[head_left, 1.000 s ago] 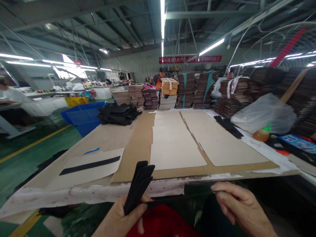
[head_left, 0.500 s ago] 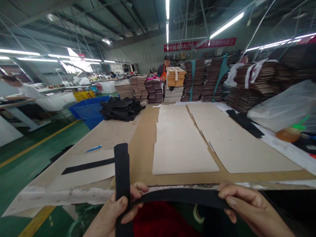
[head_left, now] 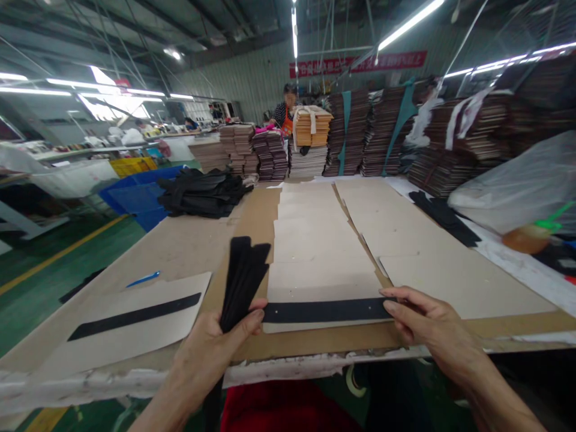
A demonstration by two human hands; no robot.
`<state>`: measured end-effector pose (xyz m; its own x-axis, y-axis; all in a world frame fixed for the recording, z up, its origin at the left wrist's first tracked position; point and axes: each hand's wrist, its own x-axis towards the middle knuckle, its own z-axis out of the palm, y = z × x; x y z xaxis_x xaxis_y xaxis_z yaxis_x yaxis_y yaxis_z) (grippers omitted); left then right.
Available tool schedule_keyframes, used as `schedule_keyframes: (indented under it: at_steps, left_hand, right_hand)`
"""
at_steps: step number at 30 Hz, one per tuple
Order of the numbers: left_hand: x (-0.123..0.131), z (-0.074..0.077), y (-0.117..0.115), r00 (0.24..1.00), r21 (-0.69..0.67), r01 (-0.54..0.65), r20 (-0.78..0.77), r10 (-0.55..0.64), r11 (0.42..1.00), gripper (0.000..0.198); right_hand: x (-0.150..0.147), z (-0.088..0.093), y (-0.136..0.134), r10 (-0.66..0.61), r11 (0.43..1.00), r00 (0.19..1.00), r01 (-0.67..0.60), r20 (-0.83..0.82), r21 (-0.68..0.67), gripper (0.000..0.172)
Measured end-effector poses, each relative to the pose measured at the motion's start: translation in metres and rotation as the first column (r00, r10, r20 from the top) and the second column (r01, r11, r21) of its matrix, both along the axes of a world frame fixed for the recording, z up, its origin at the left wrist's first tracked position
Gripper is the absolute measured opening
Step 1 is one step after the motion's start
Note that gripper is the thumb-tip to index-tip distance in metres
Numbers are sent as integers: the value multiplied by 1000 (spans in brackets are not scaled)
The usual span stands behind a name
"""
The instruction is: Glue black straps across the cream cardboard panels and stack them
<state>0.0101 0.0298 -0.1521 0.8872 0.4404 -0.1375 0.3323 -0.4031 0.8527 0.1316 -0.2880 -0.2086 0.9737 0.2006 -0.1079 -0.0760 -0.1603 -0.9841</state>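
Note:
A flat black strip [head_left: 326,311] stretches level between my hands, over the near edge of a beige board [head_left: 324,276]. Two small pale dots show on it. My right hand [head_left: 423,318] pinches its right end between thumb and fingers. My left hand [head_left: 225,336] is closed around a fanned bundle of black strips [head_left: 245,276] standing up from the fist, and its thumb and finger are at the left end of the level strip. Whether the strip touches the board, I cannot tell. To the left, another black strip [head_left: 135,317] lies on a separate beige sheet [head_left: 180,309].
A blue pen-like tool [head_left: 143,279] lies on the table's left part. Behind it are a heap of black pieces [head_left: 202,192] and a blue bin [head_left: 130,195]. More beige boards [head_left: 432,258] cover the right side. Tall stacks and a person [head_left: 285,114] are at the back.
Both hands have moved forward and up, bringing the strip from before the table edge to over the beige board. The bundle in my left hand has fanned out, and the strip is now straight.

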Motion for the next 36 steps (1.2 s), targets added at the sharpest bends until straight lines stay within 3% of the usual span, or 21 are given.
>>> schedule_keyframes:
  at_steps: [5,10,13,15,18,25,36]
  left_hand:
    - [30,-6,1,994,306,112,-23,-110,945,40]
    - [50,-8,-5,982,599,116,-190,0,792,38]
    - [57,-11,-6,964,659,160,-265,27,734,38]
    - [60,-15,-4,967,641,173,-256,-5,748,38]
    - [64,-23,1,971,535,188,-226,-75,824,36]
    - [73,-28,9,976,352,161,-193,-96,922,40]
    - [80,-38,15,976,326,138,-206,-72,935,44]
  right_hand:
    - [32,-5,18,-95,986,990,107,103,-126,50]
    - [51,-14,28,-121,963,978,157,170,-217,41]
    - [58,-18,31,-138,955,969,185,204,-234,37]
    - [61,-20,33,-145,946,967,198,210,-257,36]
    - [65,-24,35,-163,926,960,228,226,-301,36]
    - [67,-31,33,-189,899,952,266,240,-347,36]
    - [65,-23,40,-202,873,927,317,317,-371,35]
